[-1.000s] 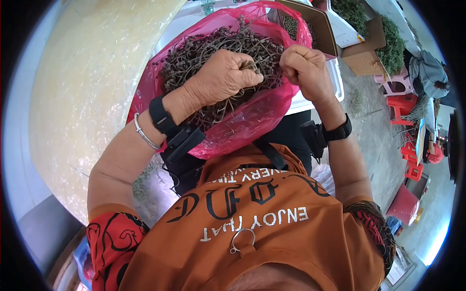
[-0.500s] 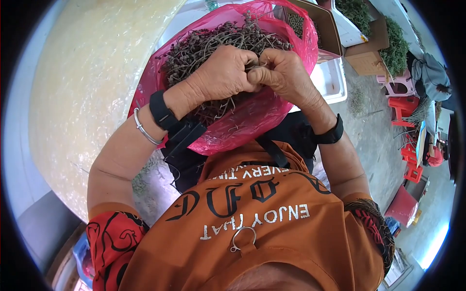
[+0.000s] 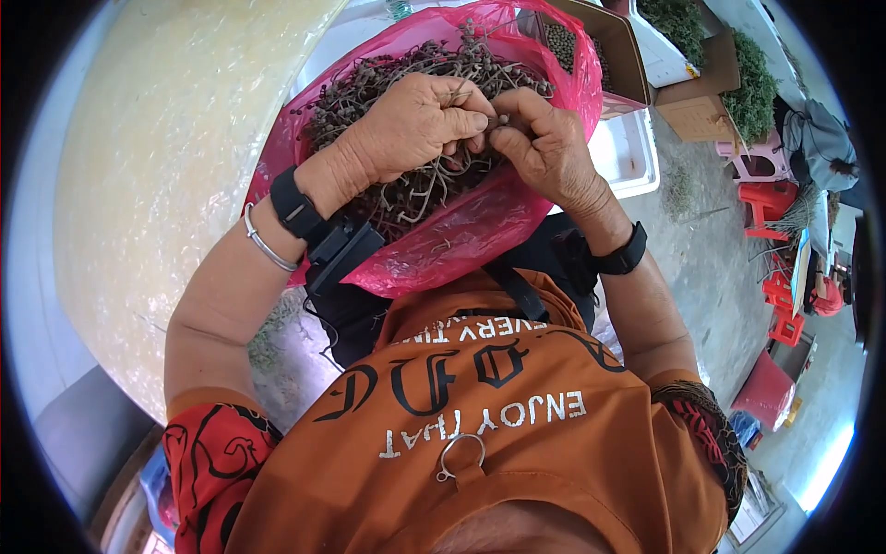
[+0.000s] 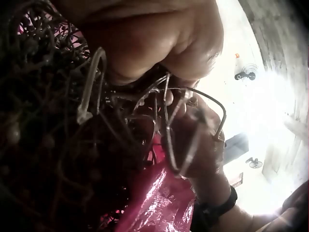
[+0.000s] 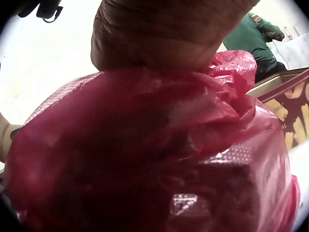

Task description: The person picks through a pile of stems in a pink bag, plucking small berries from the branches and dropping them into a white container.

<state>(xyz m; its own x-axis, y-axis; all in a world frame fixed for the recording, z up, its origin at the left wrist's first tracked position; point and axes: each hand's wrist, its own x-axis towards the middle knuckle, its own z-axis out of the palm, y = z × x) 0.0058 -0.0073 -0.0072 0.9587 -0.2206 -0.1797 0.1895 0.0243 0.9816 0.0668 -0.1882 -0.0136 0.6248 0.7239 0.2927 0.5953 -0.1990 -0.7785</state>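
A pink plastic bag holds a tangled heap of thin grey-brown stems with small round knobs. Above the heap my left hand curls its fingers and thumb round a few stems, whose looped ends hang below it in the left wrist view, by the hand. My right hand pinches a small knobbed piece between thumb and forefinger, close by the left fingertips. In the right wrist view the bag covers most of the picture below the hand, hiding the fingertips.
A cardboard box with small round pieces stands behind the bag, next to a white foam tray. Boxes of green sprigs and red stools are at the right. A large pale sheet-like surface lies at the left.
My right hand came in from the right to meet the left hand. Since then, the left hand has shifted slightly up and left, leaving a small gap between the hands.
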